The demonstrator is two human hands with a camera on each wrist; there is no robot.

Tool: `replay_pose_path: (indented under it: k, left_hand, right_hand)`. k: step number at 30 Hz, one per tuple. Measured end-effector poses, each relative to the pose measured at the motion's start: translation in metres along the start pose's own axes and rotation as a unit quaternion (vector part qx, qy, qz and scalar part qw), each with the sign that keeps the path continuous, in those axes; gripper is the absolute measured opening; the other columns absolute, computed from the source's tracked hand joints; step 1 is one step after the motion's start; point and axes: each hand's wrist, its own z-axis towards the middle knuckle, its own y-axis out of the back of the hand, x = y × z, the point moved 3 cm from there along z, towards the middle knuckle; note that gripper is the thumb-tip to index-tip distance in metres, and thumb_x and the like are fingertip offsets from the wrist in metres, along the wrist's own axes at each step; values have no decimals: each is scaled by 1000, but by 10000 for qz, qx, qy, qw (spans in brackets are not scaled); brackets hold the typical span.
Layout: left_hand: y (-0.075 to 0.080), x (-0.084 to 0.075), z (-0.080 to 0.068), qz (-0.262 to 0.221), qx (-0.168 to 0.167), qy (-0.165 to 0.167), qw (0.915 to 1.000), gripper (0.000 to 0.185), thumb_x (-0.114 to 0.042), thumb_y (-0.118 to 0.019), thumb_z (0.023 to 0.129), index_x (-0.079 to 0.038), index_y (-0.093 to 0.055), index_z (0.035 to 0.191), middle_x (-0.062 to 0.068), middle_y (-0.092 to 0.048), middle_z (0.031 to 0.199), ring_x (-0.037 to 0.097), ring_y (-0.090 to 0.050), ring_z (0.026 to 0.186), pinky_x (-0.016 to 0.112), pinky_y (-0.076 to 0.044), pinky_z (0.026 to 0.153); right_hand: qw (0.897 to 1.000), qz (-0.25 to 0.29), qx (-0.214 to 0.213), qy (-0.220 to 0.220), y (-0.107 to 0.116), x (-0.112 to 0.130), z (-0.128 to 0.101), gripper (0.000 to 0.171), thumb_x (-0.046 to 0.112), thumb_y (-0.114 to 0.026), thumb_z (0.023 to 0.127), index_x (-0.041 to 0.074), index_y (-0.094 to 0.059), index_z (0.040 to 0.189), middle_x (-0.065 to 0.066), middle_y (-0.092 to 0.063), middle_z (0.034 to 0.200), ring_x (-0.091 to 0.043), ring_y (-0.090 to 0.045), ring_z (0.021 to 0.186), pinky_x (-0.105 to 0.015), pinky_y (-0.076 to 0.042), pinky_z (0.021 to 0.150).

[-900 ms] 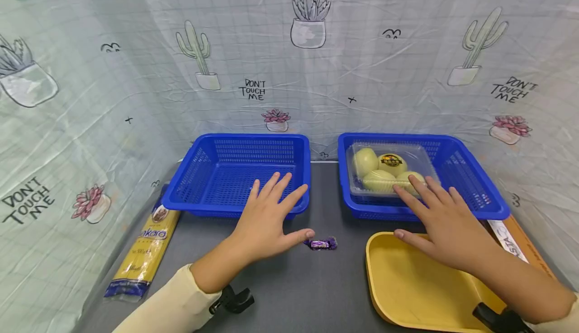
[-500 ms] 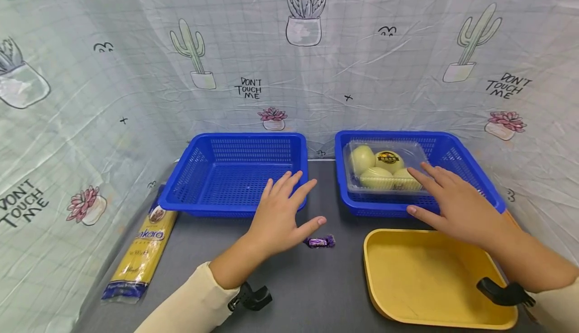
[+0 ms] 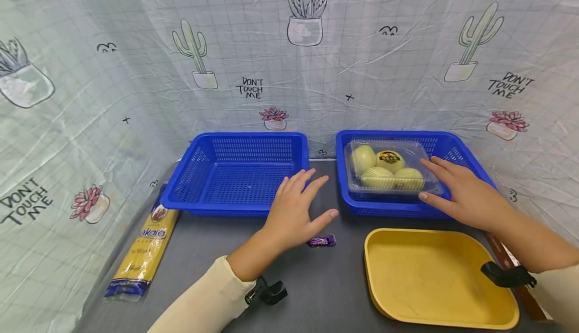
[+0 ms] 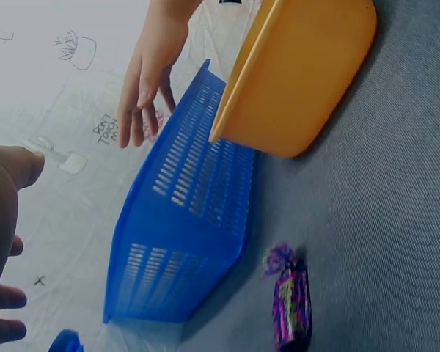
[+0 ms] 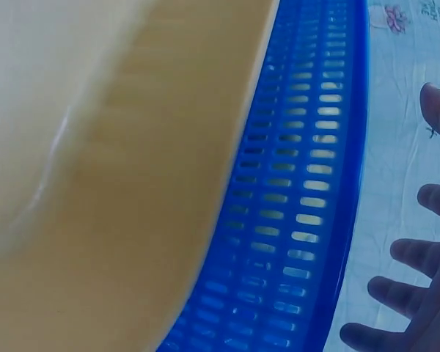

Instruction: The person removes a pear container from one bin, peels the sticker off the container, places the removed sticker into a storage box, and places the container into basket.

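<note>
My left hand (image 3: 294,215) hovers palm down, fingers spread, near the front right corner of the left blue basket (image 3: 235,207). A purple-wrapped candy (image 3: 322,241) lies on the grey table just right of its thumb; the left wrist view also shows this candy (image 4: 291,301). My right hand (image 3: 470,195) is held over the right part of the other blue basket (image 3: 393,208), fingers extended and apart. Inside that basket sits a clear plastic box (image 3: 384,167) of pale green round fruit, close to the right fingertips; whether they touch it I cannot tell. Neither hand holds anything.
A yellow tray (image 3: 439,272) stands in front of the right basket, below the right forearm. A yellow pasta packet (image 3: 145,247) lies at the left. A brown box (image 3: 534,303) is partly hidden behind the right arm. Printed curtain (image 3: 253,31) surrounds the table.
My left hand has drifted right, toward the candy. The right hand has moved right, away from the fruit box's front. The baskets and other items stay in place.
</note>
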Motion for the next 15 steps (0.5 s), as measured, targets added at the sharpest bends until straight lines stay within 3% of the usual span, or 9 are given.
replay_pose_path:
  k: [7,15]
  left_hand:
    - [-7,-11,9,-411,-238,-86,9988,67,-56,-62,102,-19,-55,156,11,-49,162,34,-43,151,59,-35,121]
    - [-24,-28,16,-1017,-151,110,9946,63,-54,-60,103,-19,-56,155,10,-49,162,34,-46,148,60,-42,116]
  right_hand:
    - [9999,-114,57,12,7,-6,11,83,47,-75,98,11,-41,165,-30,-35,166,-61,-34,145,-83,-29,108]
    - [9995,-163,230,134,13,-20,22,84,47,-75,98,9,-41,164,-33,-38,163,-62,-35,144,-83,-30,107]
